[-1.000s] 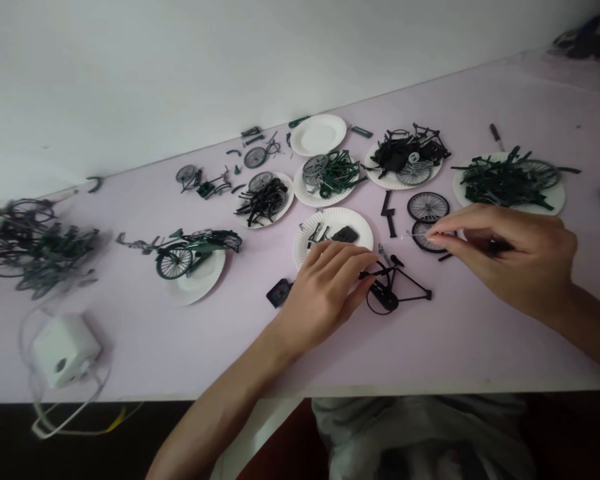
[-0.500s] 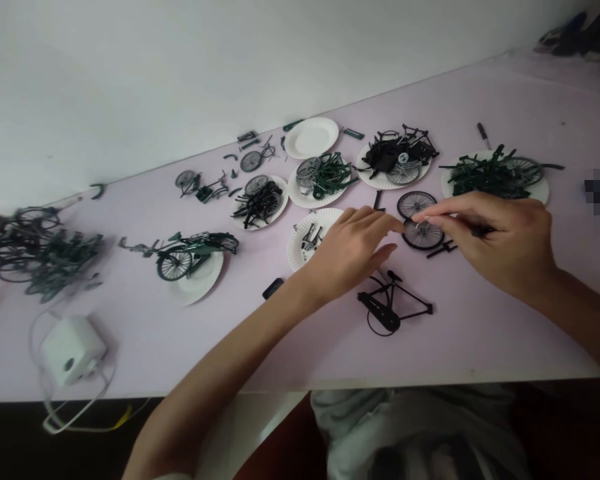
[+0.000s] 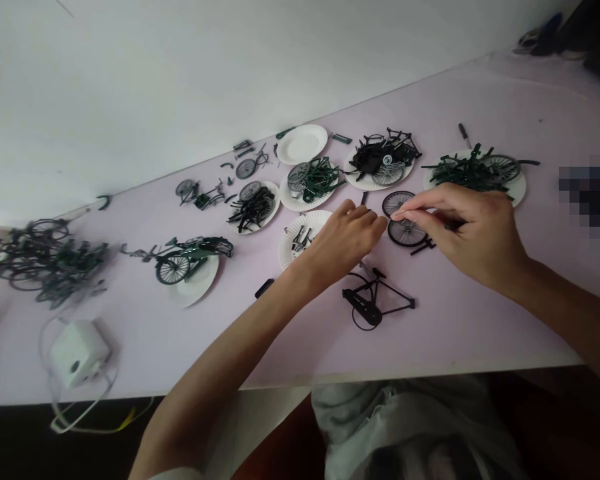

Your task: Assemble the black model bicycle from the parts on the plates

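Note:
My left hand (image 3: 347, 237) hovers over the right edge of a paper plate (image 3: 286, 243) with small silvery parts, its fingers curled together; anything between them is hidden. To its right my right hand (image 3: 467, 233) has thumb and forefinger pinched, and what they hold is too small to make out. The two hands nearly meet above two black spoked wheels (image 3: 405, 231). Below my left hand lies a black toy bicycle frame (image 3: 380, 300), flat on the table.
Plates of black parts (image 3: 254, 208) and green parts (image 3: 317, 180) line the back. A green toy bicycle (image 3: 195, 251) lies across a plate on the left. Farther left are a heap of bicycles (image 3: 45, 257) and a white box (image 3: 79, 350) with a cable. A screwdriver (image 3: 464, 135) lies behind.
The fingers of my left hand have gone from spread to curled together. My right thumb and forefinger remain pinched, now closer to my left hand. The view has shifted slightly.

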A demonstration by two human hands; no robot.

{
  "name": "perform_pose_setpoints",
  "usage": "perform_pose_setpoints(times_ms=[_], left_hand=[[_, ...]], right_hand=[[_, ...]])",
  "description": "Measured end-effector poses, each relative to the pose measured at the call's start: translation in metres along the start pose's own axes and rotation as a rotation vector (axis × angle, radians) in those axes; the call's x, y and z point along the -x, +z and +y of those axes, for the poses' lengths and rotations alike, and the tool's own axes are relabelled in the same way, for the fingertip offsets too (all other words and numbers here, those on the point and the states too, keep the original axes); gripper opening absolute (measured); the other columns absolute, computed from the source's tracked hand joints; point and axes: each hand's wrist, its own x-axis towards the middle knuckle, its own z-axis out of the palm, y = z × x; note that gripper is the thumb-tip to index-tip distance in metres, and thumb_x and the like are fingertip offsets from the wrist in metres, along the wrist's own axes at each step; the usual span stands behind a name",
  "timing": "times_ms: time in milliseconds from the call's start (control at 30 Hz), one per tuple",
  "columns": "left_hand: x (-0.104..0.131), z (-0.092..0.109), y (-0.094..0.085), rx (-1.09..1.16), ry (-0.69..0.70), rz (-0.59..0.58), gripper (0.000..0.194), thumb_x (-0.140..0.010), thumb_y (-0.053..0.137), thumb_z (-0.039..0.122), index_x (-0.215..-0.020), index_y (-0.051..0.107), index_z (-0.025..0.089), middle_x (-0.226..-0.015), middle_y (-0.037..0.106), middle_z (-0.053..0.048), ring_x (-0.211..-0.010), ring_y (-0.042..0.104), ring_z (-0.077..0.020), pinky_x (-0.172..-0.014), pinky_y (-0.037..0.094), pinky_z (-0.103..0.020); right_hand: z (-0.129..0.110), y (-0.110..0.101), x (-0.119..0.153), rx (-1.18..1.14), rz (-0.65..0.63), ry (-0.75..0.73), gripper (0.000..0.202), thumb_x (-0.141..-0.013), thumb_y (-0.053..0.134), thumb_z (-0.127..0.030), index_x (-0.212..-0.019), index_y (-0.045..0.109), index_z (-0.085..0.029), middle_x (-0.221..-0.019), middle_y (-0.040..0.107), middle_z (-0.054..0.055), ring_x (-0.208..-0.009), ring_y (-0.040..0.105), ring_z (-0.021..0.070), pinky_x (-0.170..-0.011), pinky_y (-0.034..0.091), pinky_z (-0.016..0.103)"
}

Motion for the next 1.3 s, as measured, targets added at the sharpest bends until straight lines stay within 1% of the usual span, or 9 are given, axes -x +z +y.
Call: perform_pose_setpoints(times_ms=[100, 267, 333, 400, 567, 700, 933, 1133, 1300], left_hand=[[0.016, -0.005, -0.009, 0.374, -0.106, 0.086, 0.022, -0.089, 0.053, 0.0, -0.1, 0.064, 0.016, -0.096, 0.07, -0.005, -0.083, 0.064, -0.0169, -0.084, 0.046, -0.034], [0.046, 0.003, -0.009, 1.207, -0.299, 0.413, 0.008, -0.091, 0.068, 0.011, -0.094, 0.068, 0.017, -0.092, 0.07, -0.004, -0.087, 0.066, -0.014, -0.081, 0.055, -0.028], [0.052, 0.009, -0.003, 1.394, -0.313, 0.513, 0.006, -0.09, 0.074, 0.012, -0.092, 0.071, 0.017, -0.09, 0.073, -0.005, -0.085, 0.069, -0.0138, -0.079, 0.058, -0.027], [0.054, 0.014, 0.003, 1.488, -0.301, 0.535, 0.007, -0.088, 0.077, 0.012, -0.091, 0.073, 0.017, -0.088, 0.076, -0.005, -0.081, 0.072, -0.0136, -0.077, 0.061, -0.027], [0.054, 0.02, 0.006, 1.475, -0.343, 0.543, 0.008, -0.087, 0.082, 0.016, -0.092, 0.077, 0.019, -0.09, 0.08, -0.005, -0.085, 0.076, -0.0165, -0.08, 0.065, -0.03], [0.053, 0.022, 0.004, 1.458, -0.33, 0.562, 0.013, -0.087, 0.082, 0.018, -0.099, 0.077, 0.019, -0.09, 0.08, -0.005, -0.086, 0.077, -0.0169, -0.079, 0.065, -0.031], [0.051, 0.027, -0.003, 1.28, -0.285, 0.604, 0.014, -0.086, 0.082, 0.014, -0.097, 0.078, 0.022, -0.09, 0.081, -0.003, -0.086, 0.072, -0.016, -0.084, 0.06, -0.034], [0.05, 0.027, -0.004, 1.213, -0.28, 0.613, 0.009, -0.089, 0.08, 0.017, -0.096, 0.078, 0.022, -0.091, 0.081, -0.004, -0.084, 0.072, -0.0171, -0.084, 0.059, -0.036], [0.049, 0.029, -0.002, 1.222, -0.268, 0.62, 0.012, -0.088, 0.081, 0.015, -0.096, 0.079, 0.023, -0.089, 0.081, -0.003, -0.083, 0.072, -0.016, -0.084, 0.059, -0.035]], right_hand=[[-0.002, 0.003, 0.001, -0.091, -0.023, 0.12, 0.005, -0.092, 0.075, -0.03, -0.09, 0.079, -0.028, -0.092, 0.081, 0.0, -0.073, 0.073, 0.0168, -0.061, 0.052, 0.03], [-0.009, 0.009, 0.003, -0.208, -0.005, 0.272, 0.006, -0.084, 0.082, -0.035, -0.085, 0.083, -0.029, -0.09, 0.081, 0.001, -0.074, 0.069, 0.0174, -0.054, 0.045, 0.029], [-0.013, 0.011, 0.005, -0.251, -0.035, 0.31, 0.004, -0.083, 0.083, -0.035, -0.084, 0.083, -0.03, -0.087, 0.08, 0.0, -0.068, 0.064, 0.0152, -0.053, 0.044, 0.028], [-0.018, 0.013, 0.006, -0.294, -0.071, 0.351, 0.005, -0.082, 0.083, -0.036, -0.083, 0.084, -0.031, -0.084, 0.079, 0.0, -0.064, 0.06, 0.0139, -0.053, 0.043, 0.029], [-0.021, 0.016, 0.01, -0.375, -0.112, 0.474, 0.014, -0.081, 0.084, -0.042, -0.087, 0.083, -0.03, -0.068, 0.071, -0.001, -0.055, 0.054, 0.0126, -0.048, 0.04, 0.029], [-0.017, 0.017, 0.013, -0.335, -0.108, 0.477, 0.01, -0.084, 0.082, -0.04, -0.09, 0.083, -0.031, -0.059, 0.062, -0.003, -0.053, 0.054, 0.0139, -0.045, 0.038, 0.029], [-0.019, 0.018, 0.015, -0.329, -0.16, 0.451, 0.012, -0.081, 0.084, -0.041, -0.086, 0.083, -0.03, -0.077, 0.076, -0.001, -0.055, 0.053, 0.0124, -0.047, 0.038, 0.027], [-0.019, 0.017, 0.014, -0.331, -0.1, 0.477, 0.013, -0.083, 0.082, -0.042, -0.087, 0.083, -0.031, -0.07, 0.072, -0.002, -0.051, 0.049, 0.0121, -0.045, 0.033, 0.029], [-0.017, 0.018, 0.015, -0.337, -0.173, 0.453, 0.013, -0.082, 0.083, -0.042, -0.086, 0.083, -0.03, -0.072, 0.073, -0.002, -0.053, 0.05, 0.0123, -0.045, 0.036, 0.027]])
